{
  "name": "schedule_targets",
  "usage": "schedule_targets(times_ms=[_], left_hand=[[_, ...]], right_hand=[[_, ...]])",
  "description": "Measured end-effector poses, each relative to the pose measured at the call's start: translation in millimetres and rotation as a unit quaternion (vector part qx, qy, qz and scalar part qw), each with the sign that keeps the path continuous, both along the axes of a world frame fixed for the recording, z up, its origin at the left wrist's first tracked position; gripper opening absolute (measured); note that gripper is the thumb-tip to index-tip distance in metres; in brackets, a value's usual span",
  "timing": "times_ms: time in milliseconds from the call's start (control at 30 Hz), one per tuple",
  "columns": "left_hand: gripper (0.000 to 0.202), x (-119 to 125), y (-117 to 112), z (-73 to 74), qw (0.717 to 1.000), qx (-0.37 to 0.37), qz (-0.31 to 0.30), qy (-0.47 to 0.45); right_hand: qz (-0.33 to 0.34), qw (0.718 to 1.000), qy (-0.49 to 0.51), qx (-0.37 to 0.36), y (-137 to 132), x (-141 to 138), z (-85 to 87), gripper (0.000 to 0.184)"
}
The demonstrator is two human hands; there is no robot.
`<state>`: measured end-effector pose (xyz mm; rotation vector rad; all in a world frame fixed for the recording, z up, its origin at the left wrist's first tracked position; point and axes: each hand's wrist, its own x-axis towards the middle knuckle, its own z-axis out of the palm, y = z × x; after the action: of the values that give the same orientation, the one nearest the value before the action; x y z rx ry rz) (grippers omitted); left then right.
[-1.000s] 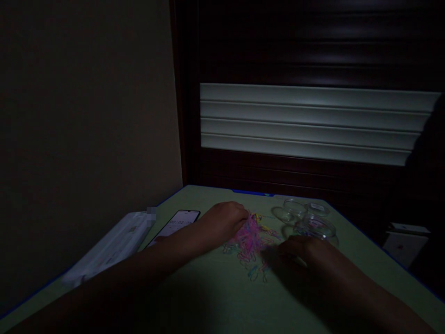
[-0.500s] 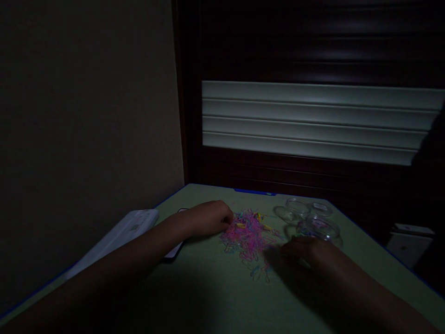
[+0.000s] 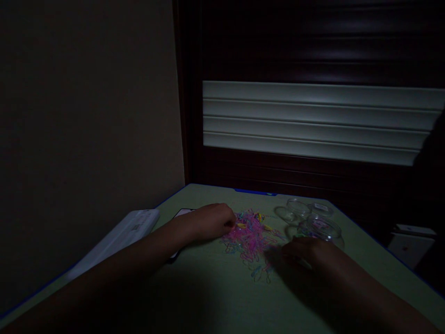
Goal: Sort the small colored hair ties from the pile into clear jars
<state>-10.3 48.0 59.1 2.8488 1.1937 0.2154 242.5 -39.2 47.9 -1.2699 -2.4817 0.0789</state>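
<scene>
A heap of small coloured bands point(image 3: 251, 235), mostly pink, lies near the far edge of the green counter point(image 3: 215, 297). The left hand point(image 3: 211, 221) rests at the heap's left side with its fingers curled; the dim light hides whether its grip holds a band. The right hand point(image 3: 308, 253) lies at the heap's right side, its grip likewise unclear. Clear round containers point(image 3: 321, 226) stand toward the far right corner, and a white case point(image 3: 120, 234) lies along the left edge.

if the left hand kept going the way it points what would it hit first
The left hand points right, at the pile of small coloured bands. It seems to sit at the pile's near edge, so that comes first. The dim light leaves contact unclear.
</scene>
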Motion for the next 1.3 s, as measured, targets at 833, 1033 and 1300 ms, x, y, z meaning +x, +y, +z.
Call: schedule_targets(times_ms=[833, 1033, 1300], left_hand=[[0.022, 8, -5, 10.1, 0.994, 0.087, 0.042, -0.041], [0.021, 42, -22, -7.5, 0.967, 0.042, 0.01, -0.252], [0.015, 85, -55, -46.4, 0.837, -0.185, 0.031, -0.514]], right_hand=[[0.003, 1.0, -0.016, -0.014, 0, 0, 6.0, 0.033], [-0.016, 1.0, -0.013, -0.011, -2, -1, 9.9, 0.029], [-0.065, 0.997, 0.012, 0.038, 13, 10, 4.5, 0.024]])
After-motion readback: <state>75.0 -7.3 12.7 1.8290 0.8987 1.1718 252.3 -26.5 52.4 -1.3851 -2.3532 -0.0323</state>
